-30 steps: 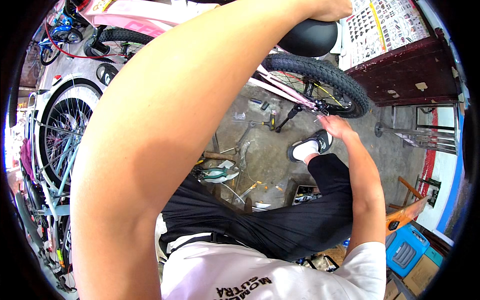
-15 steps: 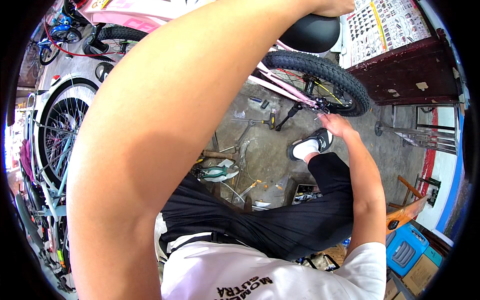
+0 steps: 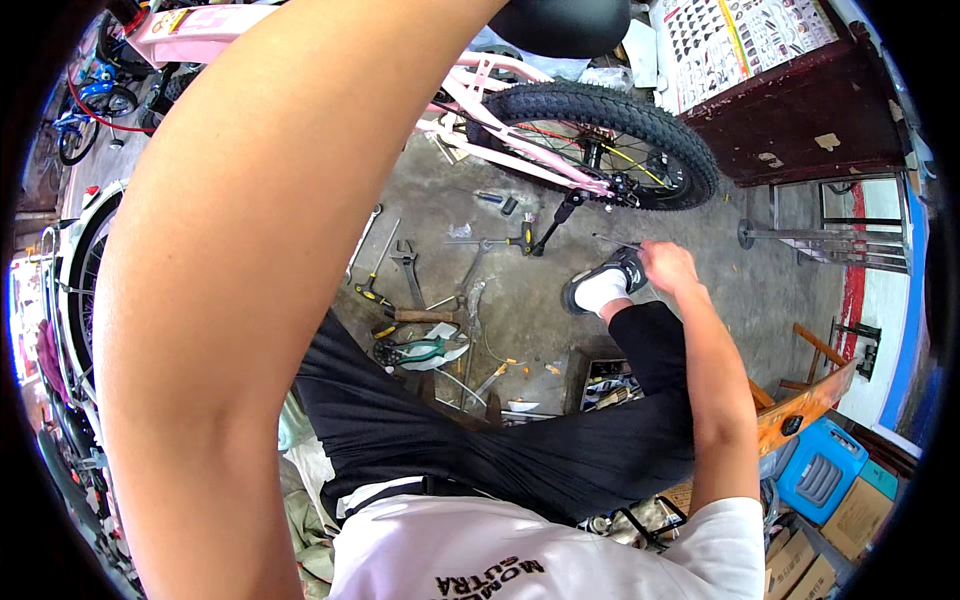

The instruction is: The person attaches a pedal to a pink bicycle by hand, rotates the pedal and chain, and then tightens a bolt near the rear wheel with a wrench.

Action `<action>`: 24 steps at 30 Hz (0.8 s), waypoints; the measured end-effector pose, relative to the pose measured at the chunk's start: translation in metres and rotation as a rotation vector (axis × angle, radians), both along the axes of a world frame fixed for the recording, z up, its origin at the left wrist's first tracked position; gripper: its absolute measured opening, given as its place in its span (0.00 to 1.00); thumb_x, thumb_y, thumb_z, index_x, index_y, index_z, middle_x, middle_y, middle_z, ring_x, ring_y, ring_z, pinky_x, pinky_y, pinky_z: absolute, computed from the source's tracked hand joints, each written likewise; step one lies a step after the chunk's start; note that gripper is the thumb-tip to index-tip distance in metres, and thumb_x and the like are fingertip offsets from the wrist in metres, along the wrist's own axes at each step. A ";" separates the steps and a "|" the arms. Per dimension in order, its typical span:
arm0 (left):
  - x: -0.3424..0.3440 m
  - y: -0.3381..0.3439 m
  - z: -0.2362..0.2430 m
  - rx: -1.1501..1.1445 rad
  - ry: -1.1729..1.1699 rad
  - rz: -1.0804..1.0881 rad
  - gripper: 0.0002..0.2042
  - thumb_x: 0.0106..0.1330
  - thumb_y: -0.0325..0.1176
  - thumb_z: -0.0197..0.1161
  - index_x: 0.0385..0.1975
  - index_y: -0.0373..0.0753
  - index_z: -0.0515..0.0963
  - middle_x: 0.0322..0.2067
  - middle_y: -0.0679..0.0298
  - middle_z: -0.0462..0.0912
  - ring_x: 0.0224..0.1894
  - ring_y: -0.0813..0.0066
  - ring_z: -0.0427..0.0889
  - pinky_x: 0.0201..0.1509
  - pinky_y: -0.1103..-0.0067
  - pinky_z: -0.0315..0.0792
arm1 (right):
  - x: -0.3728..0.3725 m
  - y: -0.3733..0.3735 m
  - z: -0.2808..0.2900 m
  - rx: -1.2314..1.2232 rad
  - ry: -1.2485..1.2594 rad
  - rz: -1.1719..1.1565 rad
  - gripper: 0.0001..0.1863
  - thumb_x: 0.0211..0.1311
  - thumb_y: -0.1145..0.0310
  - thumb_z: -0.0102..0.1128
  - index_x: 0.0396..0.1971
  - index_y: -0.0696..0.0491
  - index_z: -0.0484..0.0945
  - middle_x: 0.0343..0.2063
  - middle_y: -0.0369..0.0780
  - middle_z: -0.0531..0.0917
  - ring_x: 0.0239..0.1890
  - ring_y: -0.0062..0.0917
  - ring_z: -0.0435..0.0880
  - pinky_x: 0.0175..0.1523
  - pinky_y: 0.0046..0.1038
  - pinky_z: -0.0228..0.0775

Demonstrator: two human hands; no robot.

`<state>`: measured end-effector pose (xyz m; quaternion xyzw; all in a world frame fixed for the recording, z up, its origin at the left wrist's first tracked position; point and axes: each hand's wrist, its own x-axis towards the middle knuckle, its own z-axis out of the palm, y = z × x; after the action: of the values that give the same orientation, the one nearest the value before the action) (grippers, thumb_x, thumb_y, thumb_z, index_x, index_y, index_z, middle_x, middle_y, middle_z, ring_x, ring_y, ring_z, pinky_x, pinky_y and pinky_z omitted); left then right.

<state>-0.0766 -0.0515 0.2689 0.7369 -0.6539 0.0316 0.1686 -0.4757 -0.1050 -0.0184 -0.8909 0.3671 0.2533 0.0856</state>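
Note:
A thin metal rod [image 3: 614, 241] like a screwdriver shaft sticks out to the left from my right hand [image 3: 668, 267], whose fingers are closed around its other end. The hand is over my sandalled foot [image 3: 606, 284], apart from the pink bicycle's rear wheel [image 3: 700, 165] and derailleur [image 3: 625, 188]. My left arm [image 3: 250, 230] stretches across the view toward the black saddle [image 3: 565, 25]; its hand is beyond the top edge. The pink frame [image 3: 520, 150] stands behind, with its black kickstand [image 3: 560, 222] down.
On the concrete floor lie T-handled tools [image 3: 525, 238], an adjustable wrench [image 3: 407, 270], a hammer [image 3: 425, 315] and green-handled pliers [image 3: 420, 350]. A dark red cabinet [image 3: 800, 120] and a metal rack [image 3: 840, 245] stand right. A blue case [image 3: 822, 470] is at lower right, other bicycles at left.
My right hand has drawn back from the derailleur, down toward me, with the thin rod still in it. My left hand, earlier at the saddle, has left the view. The whole view has shifted.

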 end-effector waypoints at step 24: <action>-0.001 0.023 0.009 0.034 0.177 0.036 0.23 0.54 0.45 0.60 0.41 0.34 0.85 0.48 0.45 0.84 0.53 0.50 0.83 0.55 0.64 0.76 | 0.069 -0.004 0.034 -0.141 -0.074 0.021 0.19 0.70 0.54 0.53 0.33 0.55 0.81 0.34 0.50 0.86 0.42 0.49 0.85 0.49 0.50 0.76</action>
<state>-0.0777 -0.0282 0.2781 0.7510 -0.6237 -0.0419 0.2125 -0.4067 -0.1087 0.0160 -0.9073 0.3713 0.1945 0.0336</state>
